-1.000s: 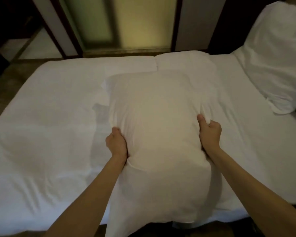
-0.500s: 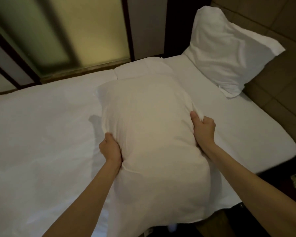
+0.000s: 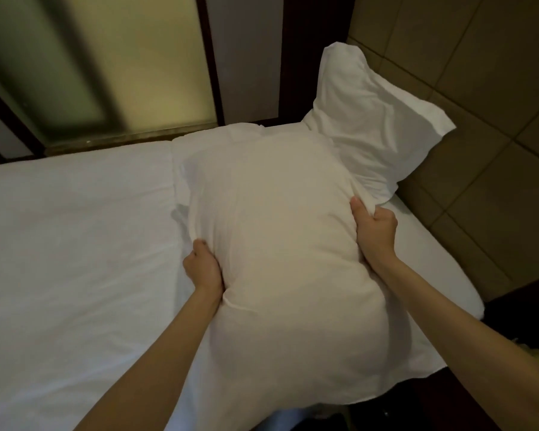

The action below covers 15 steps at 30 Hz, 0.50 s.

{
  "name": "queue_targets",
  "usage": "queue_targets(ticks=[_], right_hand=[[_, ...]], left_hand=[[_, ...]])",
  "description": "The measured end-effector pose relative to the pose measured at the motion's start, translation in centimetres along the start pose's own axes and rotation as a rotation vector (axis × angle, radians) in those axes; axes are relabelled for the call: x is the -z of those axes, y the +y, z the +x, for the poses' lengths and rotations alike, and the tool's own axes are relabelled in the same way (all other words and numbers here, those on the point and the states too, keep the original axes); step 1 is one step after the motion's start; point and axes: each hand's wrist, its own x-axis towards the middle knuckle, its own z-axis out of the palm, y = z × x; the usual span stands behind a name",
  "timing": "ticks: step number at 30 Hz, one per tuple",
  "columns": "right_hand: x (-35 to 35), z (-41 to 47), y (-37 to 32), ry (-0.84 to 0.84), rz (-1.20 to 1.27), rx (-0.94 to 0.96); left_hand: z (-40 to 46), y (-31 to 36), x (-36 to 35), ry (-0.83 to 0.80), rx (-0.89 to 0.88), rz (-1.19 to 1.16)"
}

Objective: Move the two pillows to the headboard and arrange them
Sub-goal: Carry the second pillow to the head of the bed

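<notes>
A large white pillow (image 3: 280,244) is held up over the bed, filling the middle of the view. My left hand (image 3: 203,269) grips its left edge and my right hand (image 3: 375,230) grips its right edge, both with fingers clenched into the fabric. A second white pillow (image 3: 377,119) leans upright against the padded tan headboard (image 3: 492,144) at the upper right. The held pillow's far end overlaps the lower left corner of that second pillow in the view.
The white bed sheet (image 3: 75,244) spreads to the left. A frosted glass panel (image 3: 143,63) with dark frames stands behind the bed. A folded white duvet edge (image 3: 181,150) shows past the pillow. A dark floor gap (image 3: 517,300) lies at the right.
My view and the held pillow have swung to the right toward the headboard. The leaning pillow now sits nearer the centre, and the held pillow overlaps it.
</notes>
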Motion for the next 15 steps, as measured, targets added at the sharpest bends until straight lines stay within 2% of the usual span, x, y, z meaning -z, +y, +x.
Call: queue_targets(ticks=[9,15], right_hand=[[10.2,11.8,1.6,-0.102,-0.041,0.093],[14.0,15.6,1.6,-0.082,-0.12,0.129]], left_hand=[[-8.5,-3.0,-12.5,-0.003,0.067,-0.064],[-9.6,-4.8,-17.3,-0.174,0.11,0.04]])
